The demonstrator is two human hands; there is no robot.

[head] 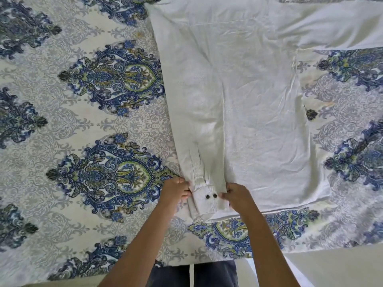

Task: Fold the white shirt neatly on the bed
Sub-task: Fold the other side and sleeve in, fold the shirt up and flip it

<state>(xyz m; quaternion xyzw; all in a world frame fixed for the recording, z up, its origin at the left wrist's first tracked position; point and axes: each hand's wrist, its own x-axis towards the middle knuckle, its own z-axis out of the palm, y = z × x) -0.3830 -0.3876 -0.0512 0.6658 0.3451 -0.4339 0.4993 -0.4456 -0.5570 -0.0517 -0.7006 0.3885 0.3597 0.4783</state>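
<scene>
The white shirt [248, 121] lies spread flat on the bed [83, 121], its hem towards the person and its shoulders at the far edge of the view. It is lightly creased across the body. One sleeve [199, 112] has been brought down along the left side of the body, so that it runs straight from shoulder to hem, and its cuff [204, 206], with two dark buttons [211, 196], sits at the bottom left corner, just over the hem line. The other sleeve [331, 27] stretches out sideways to the right at the top, not yet folded. By this reckoning the task is in its early part: one sleeve is placed and being squared up, while the second sleeve, the sides and the lengthwise folds of the body all appear to remain. The left hand [176, 190] pinches the left edge of the cuff with curled fingers, and the right hand [236, 195] pinches its right edge in the same way, thumb towards the buttons. Each is clamped on the cloth, with the cuff held taut between them. Both forearms reach forward from the bottom of the view, nearly parallel, wrists low over the patterned bedsheet. Below them show the person's dark trousers [215, 274] and a strip of pale floor [342, 270].
</scene>
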